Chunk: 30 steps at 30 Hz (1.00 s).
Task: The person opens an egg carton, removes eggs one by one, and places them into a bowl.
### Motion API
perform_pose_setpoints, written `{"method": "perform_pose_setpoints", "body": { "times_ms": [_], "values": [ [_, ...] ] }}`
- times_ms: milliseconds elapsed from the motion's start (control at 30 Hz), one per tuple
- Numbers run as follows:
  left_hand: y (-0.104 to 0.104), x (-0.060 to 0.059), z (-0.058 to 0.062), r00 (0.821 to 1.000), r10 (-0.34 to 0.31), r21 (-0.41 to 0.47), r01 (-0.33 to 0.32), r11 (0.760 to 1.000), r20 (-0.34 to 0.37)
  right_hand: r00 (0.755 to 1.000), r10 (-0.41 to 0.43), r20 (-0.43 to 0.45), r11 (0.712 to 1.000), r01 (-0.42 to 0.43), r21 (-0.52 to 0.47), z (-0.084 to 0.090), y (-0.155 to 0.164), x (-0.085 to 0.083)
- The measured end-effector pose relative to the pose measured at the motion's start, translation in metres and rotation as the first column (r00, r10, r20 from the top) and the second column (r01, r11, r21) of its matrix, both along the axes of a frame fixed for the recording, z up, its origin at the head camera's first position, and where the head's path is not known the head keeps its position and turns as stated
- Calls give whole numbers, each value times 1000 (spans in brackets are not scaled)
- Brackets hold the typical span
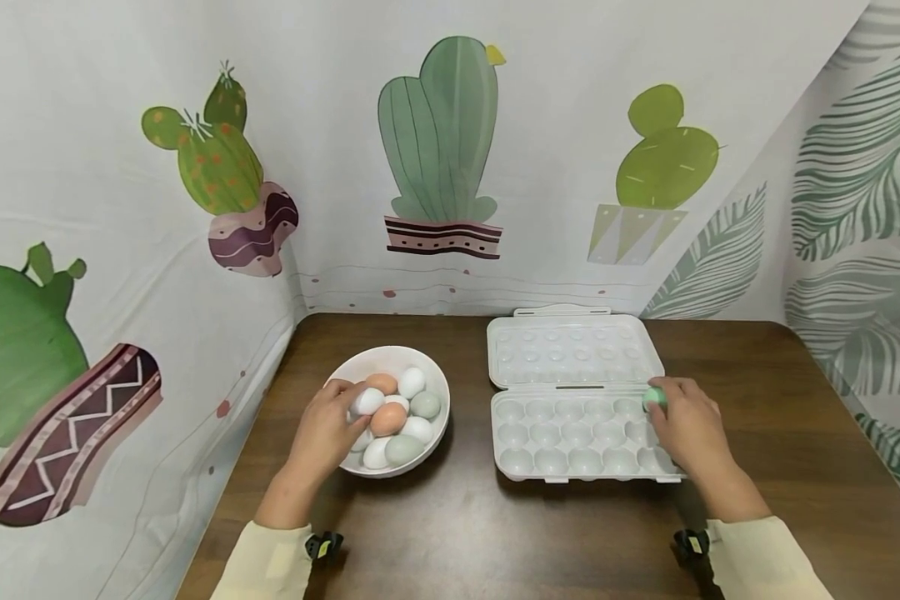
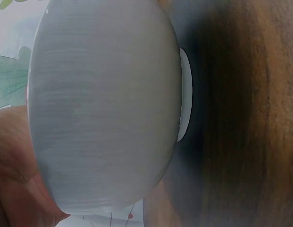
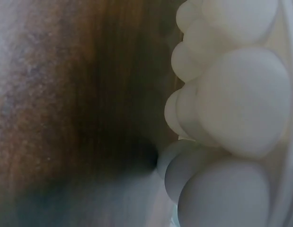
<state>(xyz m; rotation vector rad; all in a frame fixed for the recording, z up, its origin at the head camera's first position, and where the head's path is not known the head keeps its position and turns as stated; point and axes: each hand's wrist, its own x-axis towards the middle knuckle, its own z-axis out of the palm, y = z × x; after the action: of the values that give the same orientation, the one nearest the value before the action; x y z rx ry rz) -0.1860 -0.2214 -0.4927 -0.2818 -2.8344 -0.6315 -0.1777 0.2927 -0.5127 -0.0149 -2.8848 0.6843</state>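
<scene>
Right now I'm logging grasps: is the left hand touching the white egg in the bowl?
Touching. The head view shows the left hand with fingers curled round the white egg in the bowl.

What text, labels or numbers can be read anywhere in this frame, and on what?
None: no readable text in any view.
The egg tray is plain white, with no label showing.
The bowl is unmarked.
The cloth backdrop carries only cactus and leaf drawings.
Small yellow tags on the wrist straps are too small to read.
</scene>
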Motion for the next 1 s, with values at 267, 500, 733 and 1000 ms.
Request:
{"method": "perform_pose_setpoints", "body": {
  "times_ms": [267, 500, 733, 1000],
  "values": [
    [0, 0, 2, 1000, 7, 1, -7, 1000, 25, 1000, 4, -14, 999, -4, -34, 6, -1, 0],
    [-2, 2, 4, 998, 14, 11, -14, 1000, 66, 999, 10, -34, 999, -11, -42, 13, -2, 1],
    [-2, 5, 8, 998, 33, 16, -34, 999, 62, 997, 26, -79, 998, -30, -57, 18, -8, 4],
    [0, 10, 11, 999, 46, 72, -44, 996, -24, 990, 34, -134, 993, -48, -105, 21, -16, 9]
  ]
}}
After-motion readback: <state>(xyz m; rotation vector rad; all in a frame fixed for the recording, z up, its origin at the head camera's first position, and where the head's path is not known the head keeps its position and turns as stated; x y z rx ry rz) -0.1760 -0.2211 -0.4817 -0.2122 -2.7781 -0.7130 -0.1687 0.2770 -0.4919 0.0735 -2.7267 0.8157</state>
